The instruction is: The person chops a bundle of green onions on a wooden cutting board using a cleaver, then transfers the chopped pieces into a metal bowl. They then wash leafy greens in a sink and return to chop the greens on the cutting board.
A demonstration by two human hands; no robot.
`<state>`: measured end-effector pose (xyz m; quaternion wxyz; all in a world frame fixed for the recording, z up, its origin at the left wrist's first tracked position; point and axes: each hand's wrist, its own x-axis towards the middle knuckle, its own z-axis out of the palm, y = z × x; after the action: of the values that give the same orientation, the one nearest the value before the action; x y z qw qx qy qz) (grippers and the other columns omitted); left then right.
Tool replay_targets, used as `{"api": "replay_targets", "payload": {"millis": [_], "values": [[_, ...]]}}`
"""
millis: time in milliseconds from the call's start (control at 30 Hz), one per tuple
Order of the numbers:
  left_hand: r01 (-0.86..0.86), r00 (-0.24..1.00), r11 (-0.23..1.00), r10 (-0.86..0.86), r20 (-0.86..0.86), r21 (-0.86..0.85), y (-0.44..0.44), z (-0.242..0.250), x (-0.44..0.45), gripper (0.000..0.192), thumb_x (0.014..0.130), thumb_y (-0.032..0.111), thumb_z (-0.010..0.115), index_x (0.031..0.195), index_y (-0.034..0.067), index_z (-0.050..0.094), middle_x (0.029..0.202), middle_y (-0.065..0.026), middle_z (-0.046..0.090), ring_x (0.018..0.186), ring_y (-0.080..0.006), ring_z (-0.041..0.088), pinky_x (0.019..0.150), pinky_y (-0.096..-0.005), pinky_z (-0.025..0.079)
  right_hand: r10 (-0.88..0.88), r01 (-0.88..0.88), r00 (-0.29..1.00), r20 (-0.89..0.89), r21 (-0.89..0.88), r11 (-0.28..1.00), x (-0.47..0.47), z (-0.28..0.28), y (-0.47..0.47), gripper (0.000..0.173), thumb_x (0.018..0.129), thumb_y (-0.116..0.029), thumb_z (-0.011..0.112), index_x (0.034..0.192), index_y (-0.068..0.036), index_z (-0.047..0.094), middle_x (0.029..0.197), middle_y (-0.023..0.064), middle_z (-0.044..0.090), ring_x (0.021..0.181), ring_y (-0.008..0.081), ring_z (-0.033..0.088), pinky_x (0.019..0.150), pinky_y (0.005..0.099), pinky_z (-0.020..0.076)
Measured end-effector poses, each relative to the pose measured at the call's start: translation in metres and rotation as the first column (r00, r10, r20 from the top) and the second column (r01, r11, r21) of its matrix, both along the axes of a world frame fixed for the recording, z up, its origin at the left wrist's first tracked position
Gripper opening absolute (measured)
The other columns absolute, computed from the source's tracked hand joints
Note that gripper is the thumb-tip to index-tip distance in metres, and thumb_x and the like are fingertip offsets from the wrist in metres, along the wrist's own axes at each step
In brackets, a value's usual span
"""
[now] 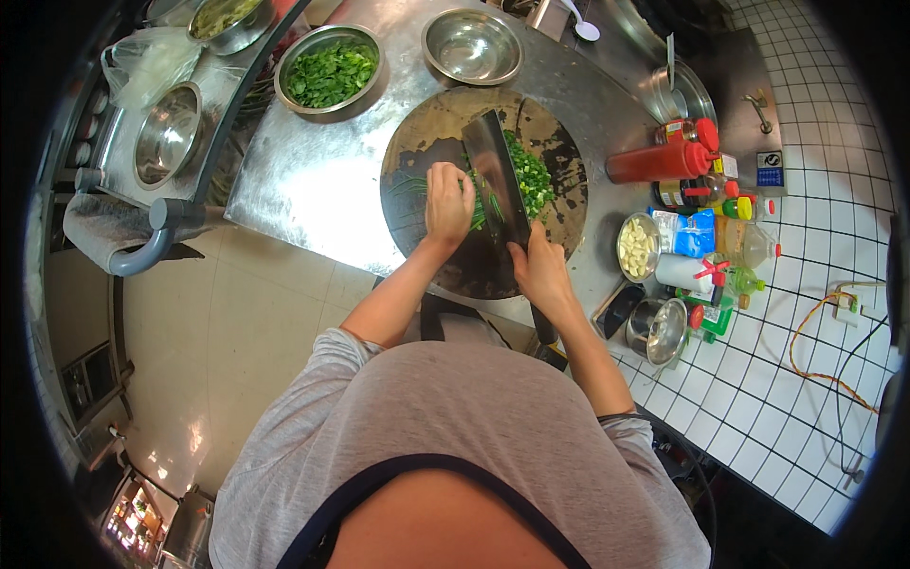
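My right hand (544, 267) grips a broad cleaver (495, 167) close to its handle end, the blade standing over a round wooden chopping board (419, 135). To the left of the blade, my left hand (449, 206) presses a bunch of scallion greens (409, 185) with curled fingers. Their thin tips stick out on its left side. Chopped scallion (532, 174) lies heaped on the board, right of the cleaver. The blade hides part of the greens and of the heap.
A steel bowl of leafy greens (334, 75) and a bare steel bowl (473, 46) stand beyond the board. Along the right are a bowl of peeled garlic cloves (638, 247), a red squeeze bottle (657, 162), several other bottles and a small steel pot (657, 331) against the tiled wall (817, 249).
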<state>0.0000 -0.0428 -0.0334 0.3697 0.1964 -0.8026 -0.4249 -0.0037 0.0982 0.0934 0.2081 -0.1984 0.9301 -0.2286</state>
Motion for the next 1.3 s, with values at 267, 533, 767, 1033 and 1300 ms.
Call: {"api": "replay_targets", "payload": {"millis": [267,533,767,1033,1300], "values": [[-0.010,1.000,1.000,0.010,-0.026,-0.009,0.000,-0.003,-0.001,0.012,0.075,-0.004,0.055,0.081,0.000,0.044,0.083,-0.0159,0.045,0.080,-0.0343,0.046,0.072,-0.0423,0.038,-0.015,0.015,1.000,0.026,0.005,1.000,0.000,-0.002,0.002,0.026,0.084,-0.011,0.057,0.096,0.006,0.041,0.067,0.0301,0.056,0.068,0.0488,0.056,0.059,0.0497,0.0425],[0.130,0.991,0.984,-0.127,-0.031,0.125,-0.012,0.009,0.006,0.013,0.074,-0.002,0.057,0.084,0.001,0.050,0.085,-0.0150,0.049,0.084,-0.0335,0.048,0.075,-0.0401,0.040,0.086,-0.083,0.995,-0.039,0.076,0.994,0.001,-0.015,0.001,0.022,0.085,-0.011,0.053,0.090,0.003,0.038,0.064,0.0303,0.056,0.066,0.0492,0.057,0.060,0.0543,0.0442],[0.350,0.937,0.937,-0.349,0.011,-0.018,-0.028,0.015,0.025,0.019,0.069,-0.006,0.063,0.084,0.001,0.053,0.088,-0.0136,0.053,0.085,-0.0321,0.052,0.075,-0.0368,0.043,0.108,-0.107,0.994,0.002,0.133,0.985,-0.001,-0.012,-0.004,0.023,0.085,-0.011,0.054,0.094,0.003,0.038,0.067,0.0313,0.056,0.068,0.0501,0.055,0.061,0.0560,0.0431],[0.376,0.925,0.926,-0.377,0.046,0.016,-0.030,0.009,0.023,0.018,0.068,-0.007,0.062,0.082,0.001,0.053,0.088,-0.0122,0.055,0.086,-0.0316,0.053,0.074,-0.0362,0.044,0.134,-0.125,0.989,-0.054,0.139,0.982,-0.009,-0.032,-0.018,0.023,0.084,-0.013,0.054,0.090,0.001,0.036,0.067,0.0285,0.058,0.066,0.0484,0.057,0.059,0.0553,0.0444],[0.375,0.927,0.927,-0.374,-0.017,0.026,-0.030,0.008,0.024,0.015,0.069,-0.008,0.061,0.080,0.001,0.055,0.087,-0.0128,0.055,0.086,-0.0314,0.054,0.075,-0.0356,0.044,0.012,-0.010,0.992,-0.125,0.021,1.000,-0.005,-0.014,-0.003,0.025,0.084,-0.014,0.056,0.093,0.003,0.040,0.062,0.0285,0.056,0.063,0.0483,0.056,0.057,0.0536,0.0441]]}}
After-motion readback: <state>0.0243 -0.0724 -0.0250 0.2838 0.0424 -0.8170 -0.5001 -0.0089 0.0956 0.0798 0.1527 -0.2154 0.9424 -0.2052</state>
